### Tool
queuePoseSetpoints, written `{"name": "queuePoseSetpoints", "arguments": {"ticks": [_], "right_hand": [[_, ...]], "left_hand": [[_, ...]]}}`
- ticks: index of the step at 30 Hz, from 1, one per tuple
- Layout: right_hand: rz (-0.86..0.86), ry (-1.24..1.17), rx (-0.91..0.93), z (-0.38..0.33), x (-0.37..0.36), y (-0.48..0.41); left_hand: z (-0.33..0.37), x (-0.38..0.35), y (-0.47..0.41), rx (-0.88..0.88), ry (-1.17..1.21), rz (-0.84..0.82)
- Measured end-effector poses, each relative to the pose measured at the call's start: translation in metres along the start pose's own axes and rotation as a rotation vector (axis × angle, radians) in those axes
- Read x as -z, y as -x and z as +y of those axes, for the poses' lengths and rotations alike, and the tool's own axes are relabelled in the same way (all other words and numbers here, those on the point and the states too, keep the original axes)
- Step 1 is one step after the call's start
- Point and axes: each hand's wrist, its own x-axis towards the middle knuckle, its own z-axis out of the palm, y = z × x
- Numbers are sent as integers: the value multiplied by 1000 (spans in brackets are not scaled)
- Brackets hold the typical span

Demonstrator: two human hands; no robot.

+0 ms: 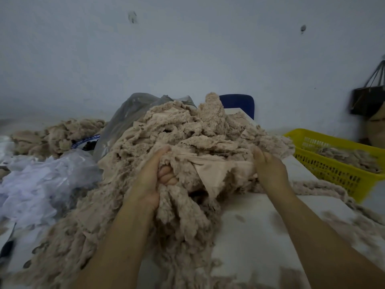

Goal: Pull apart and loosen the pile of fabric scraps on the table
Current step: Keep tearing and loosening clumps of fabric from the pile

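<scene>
The pile of fabric scraps [198, 132], beige and fluffy, lies on the white surface [260, 236] directly ahead of and around both sets of fingers, rising above them and spilling towards the viewer past the left forearm. The left hand [152, 178] is buried in the near face of the pile, palm turned inward, its fingers [166, 177] curled and clenched around a bunch of scraps. The right hand [268, 170] grasps the pile at its right flank, and its fingertips are sunk out of sight in the material. Between the two sets of fingers a smooth beige sheet [212, 166] is drawn taut, held at each end (the exact contact under the right fingers is hidden). To the right of the right fingers, a twisted cord of scraps [325, 188] trails across the surface towards a yellow basket [302, 133], which holds further scraps. To the left of the left fingers lies a crumpled white plastic bag [41, 180]. Beyond them and to the left stands a grey plastic bag [129, 113], touching the pile, and further left a second heap of scraps [58, 134], apart from the main pile. Behind the pile, a blue chair back [239, 103] shows. Well to the right of the fingers, a dark bag [366, 101] hangs against the wall [187, 49].
</scene>
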Motion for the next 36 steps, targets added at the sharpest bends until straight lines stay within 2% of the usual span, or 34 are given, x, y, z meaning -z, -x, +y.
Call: {"name": "queuePoseSetpoints", "arguments": {"ticks": [4,7,9,11,12,14,15,16,19,23,24,27,28,30,33,35,36], "right_hand": [[49,231,-78,34,15,-8],[-49,299,-129,31,6,-7],[-93,299,-84,15,-7,-1],[-102,172,85,-4,-17,11],[-155,57,172,-16,-21,20],[-407,-145,289,-46,-31,44],[-523,-156,324,-55,-39,55],[-565,-117,344,-57,-46,59],[-423,71,396,-41,-44,49],[-236,302,418,-19,-33,24],[-217,332,375,-13,-32,18],[-90,396,89,29,-14,7],[-73,410,20,40,-8,8],[-119,449,3,42,-12,13],[-182,348,276,1,-31,26],[-189,28,351,-38,-27,45],[-255,-188,332,-59,-22,56]], "left_hand": [[12,8,-10,-100,260,33],[12,1,-11,-103,291,-3],[2,-6,-12,-19,266,-62],[-6,-13,-11,66,170,-138],[-9,-16,-10,84,126,-187],[-14,-23,-10,73,34,-280],[-15,-26,-10,54,-11,-303],[-14,-28,-10,42,-45,-321],[-4,-21,-9,29,-69,-373],[-13,-12,-2,-21,-145,-264],[-12,-10,-2,-39,-58,-238],[19,7,-9,-102,337,-163],[30,10,-12,-111,379,-148],[35,3,-15,-82,341,-122],[14,-26,-16,-18,259,-145],[11,-36,-17,-9,274,-158],[12,-39,-19,-17,292,-161]]}}
